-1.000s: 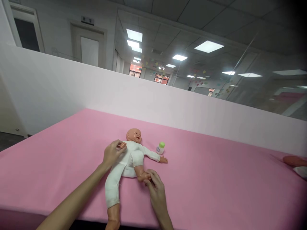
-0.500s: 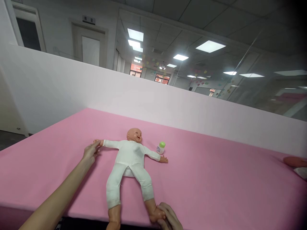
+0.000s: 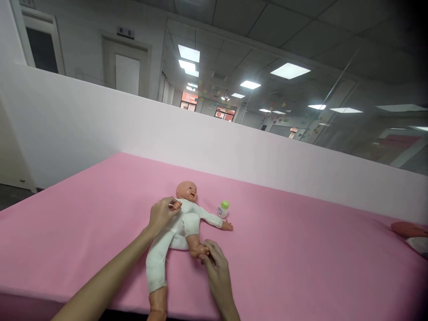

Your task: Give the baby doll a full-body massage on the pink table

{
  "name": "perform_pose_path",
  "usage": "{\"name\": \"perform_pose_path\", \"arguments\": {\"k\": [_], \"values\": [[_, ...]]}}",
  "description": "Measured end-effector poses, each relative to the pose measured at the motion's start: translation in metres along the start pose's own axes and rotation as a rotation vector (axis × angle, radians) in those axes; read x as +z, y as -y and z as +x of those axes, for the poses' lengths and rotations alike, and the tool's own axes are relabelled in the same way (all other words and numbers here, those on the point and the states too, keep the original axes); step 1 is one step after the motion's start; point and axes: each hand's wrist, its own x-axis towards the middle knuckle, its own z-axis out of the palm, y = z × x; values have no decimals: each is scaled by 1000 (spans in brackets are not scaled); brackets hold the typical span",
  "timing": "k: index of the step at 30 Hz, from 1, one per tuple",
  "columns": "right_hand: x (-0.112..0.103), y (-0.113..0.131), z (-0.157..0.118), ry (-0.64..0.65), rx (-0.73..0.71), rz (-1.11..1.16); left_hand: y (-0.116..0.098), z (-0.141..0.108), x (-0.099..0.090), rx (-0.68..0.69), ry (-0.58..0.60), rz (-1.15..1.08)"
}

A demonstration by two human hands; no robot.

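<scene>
Swung inward now, your left hand [image 3: 162,213] grips the wrist of the baby doll [image 3: 182,227] across its chest. Your right hand [image 3: 216,263] stays closed around its bent foot [image 3: 200,250].

Two bare hands show, one left [image 3: 162,214] and one right [image 3: 216,265], with one baby doll [image 3: 182,227] and one small bottle [image 3: 223,209] with a green cap. There is one pink mat [image 3: 301,254], and far off two red-framed windows [image 3: 224,113] and one pale door [image 3: 127,73]

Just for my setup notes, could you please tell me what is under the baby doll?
The baby doll lies on a pink mat; whatever is directly beneath its body stays hidden.
</scene>
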Motion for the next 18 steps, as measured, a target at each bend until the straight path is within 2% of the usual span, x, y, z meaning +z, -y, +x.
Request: {"name": "perform_pose_path", "arguments": {"k": [3,5,7,10,12,14,18], "values": [[17,-7,6,-20,-21,23,0,-4,9,48,34,108],[19,-8,6,-38,-28,28,2,-5,7,47,30,105],[12,-5,0,-38,-28,25,7,-3,-1,28,11,41],[-13,3,-17,7,-35,5,22,1,-20,-30,-71,-181],[-32,2,-34,57,-27,-13,39,4,-33,-118,-168,-324],[-47,-6,-53,87,-11,-24,60,6,-45,-261,-266,-435],[-54,-35,-92,-16,17,-42,103,9,-61,-590,-365,-675]]}}
